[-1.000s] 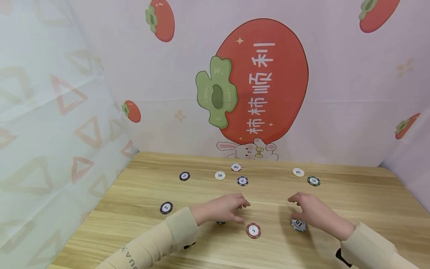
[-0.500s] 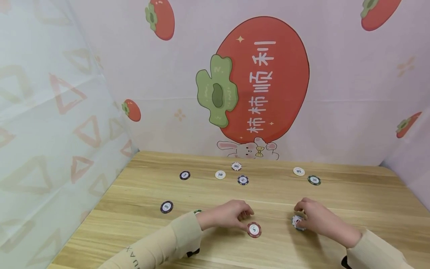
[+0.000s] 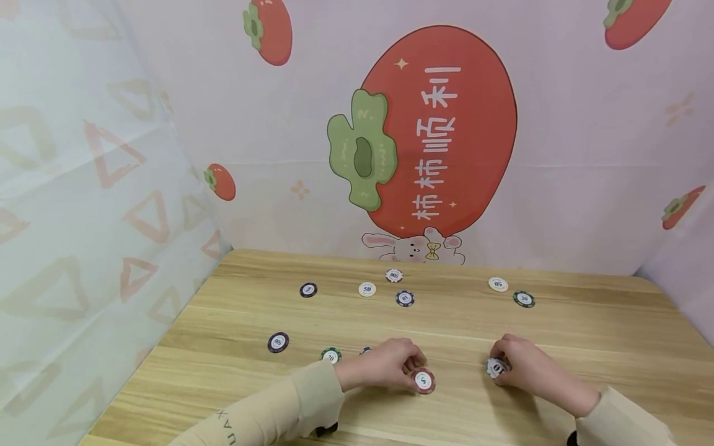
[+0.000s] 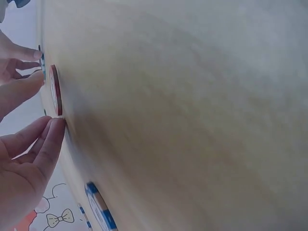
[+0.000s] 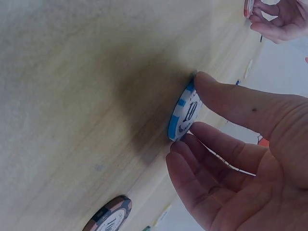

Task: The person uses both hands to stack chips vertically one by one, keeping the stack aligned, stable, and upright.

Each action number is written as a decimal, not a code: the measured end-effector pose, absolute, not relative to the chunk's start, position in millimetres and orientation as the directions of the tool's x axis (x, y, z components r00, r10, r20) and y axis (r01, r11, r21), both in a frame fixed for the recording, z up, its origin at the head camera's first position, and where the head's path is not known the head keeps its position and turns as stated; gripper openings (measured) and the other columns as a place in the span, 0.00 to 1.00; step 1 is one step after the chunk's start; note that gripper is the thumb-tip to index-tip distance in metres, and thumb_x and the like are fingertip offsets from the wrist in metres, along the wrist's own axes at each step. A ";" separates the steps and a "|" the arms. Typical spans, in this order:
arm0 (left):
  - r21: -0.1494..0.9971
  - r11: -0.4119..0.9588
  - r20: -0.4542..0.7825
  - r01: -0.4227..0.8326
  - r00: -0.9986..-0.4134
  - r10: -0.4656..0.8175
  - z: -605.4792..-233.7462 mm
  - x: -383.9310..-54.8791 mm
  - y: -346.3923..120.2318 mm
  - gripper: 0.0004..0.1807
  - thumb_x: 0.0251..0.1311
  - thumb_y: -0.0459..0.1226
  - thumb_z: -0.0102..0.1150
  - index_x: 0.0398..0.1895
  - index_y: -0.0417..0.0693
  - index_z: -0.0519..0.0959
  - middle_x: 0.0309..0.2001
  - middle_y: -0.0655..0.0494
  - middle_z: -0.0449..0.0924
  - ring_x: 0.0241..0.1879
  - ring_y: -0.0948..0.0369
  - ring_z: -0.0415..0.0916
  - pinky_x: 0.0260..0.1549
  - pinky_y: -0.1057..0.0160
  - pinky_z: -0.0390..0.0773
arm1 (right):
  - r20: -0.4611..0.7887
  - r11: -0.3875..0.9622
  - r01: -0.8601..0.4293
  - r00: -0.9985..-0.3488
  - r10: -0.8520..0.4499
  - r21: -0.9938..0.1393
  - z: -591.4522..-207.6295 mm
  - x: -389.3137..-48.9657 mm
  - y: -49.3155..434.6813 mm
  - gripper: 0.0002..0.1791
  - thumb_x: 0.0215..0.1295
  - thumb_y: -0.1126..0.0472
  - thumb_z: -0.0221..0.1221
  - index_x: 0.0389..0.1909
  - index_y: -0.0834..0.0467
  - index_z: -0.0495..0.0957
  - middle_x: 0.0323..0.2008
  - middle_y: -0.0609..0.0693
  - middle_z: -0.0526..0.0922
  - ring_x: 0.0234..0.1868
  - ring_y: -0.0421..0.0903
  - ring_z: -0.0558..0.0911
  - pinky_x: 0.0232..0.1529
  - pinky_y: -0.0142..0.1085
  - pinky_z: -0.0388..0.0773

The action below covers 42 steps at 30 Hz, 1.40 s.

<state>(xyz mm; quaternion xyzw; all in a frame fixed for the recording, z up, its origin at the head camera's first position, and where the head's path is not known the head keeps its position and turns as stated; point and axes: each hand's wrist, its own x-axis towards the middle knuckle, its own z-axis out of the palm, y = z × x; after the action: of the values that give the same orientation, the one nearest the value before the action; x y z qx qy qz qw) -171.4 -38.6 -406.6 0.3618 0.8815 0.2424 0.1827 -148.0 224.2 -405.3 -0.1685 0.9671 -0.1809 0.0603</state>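
Observation:
A red poker chip (image 3: 424, 381) marked 5 lies on the wooden table. My left hand (image 3: 385, 364) pinches its edge; in the left wrist view the thumb is at one side of the red rim and the fingertips at the other. To the right, my right hand (image 3: 537, 374) holds a blue-and-white poker chip (image 5: 185, 110) marked 10 between thumb and fingers, close over the wood. Beside the left wrist lie a green chip (image 3: 331, 355), partly covered by the sleeve, and a blue-and-white chip (image 4: 100, 208), mostly hidden behind the hand in the head view.
More chips lie farther back: a white one (image 3: 367, 289), a blue one (image 3: 405, 298), and a white (image 3: 498, 284) and green pair (image 3: 524, 298) at right. A dark chip (image 3: 277, 342) is at left. A brown-black chip (image 5: 109, 215) shows near my right hand. Printed cloth walls surround the table.
Both hands have lowered onto their chips, the left at the red chip and the right at the blue-and-white one. The green chip has come into view beside the left sleeve.

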 end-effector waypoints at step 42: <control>0.444 0.659 -0.105 0.608 -0.695 0.712 -413.2 -156.2 -29.5 0.18 0.42 0.41 0.71 0.38 0.49 0.79 0.32 0.66 0.70 0.31 0.74 0.64 0.33 0.78 0.67 | 0.207 0.744 -0.547 -0.836 -0.507 -0.384 -376.2 -134.3 204.7 0.09 0.41 0.71 0.67 0.20 0.53 0.82 0.22 0.36 0.75 0.25 0.33 0.75 0.26 0.28 0.74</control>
<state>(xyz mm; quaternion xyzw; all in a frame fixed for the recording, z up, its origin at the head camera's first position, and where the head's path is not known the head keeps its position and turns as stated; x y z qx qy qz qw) -156.2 -29.5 -413.2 0.3662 0.9005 0.1912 0.1360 -134.3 204.7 -376.2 -0.2825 0.9328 -0.2194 -0.0446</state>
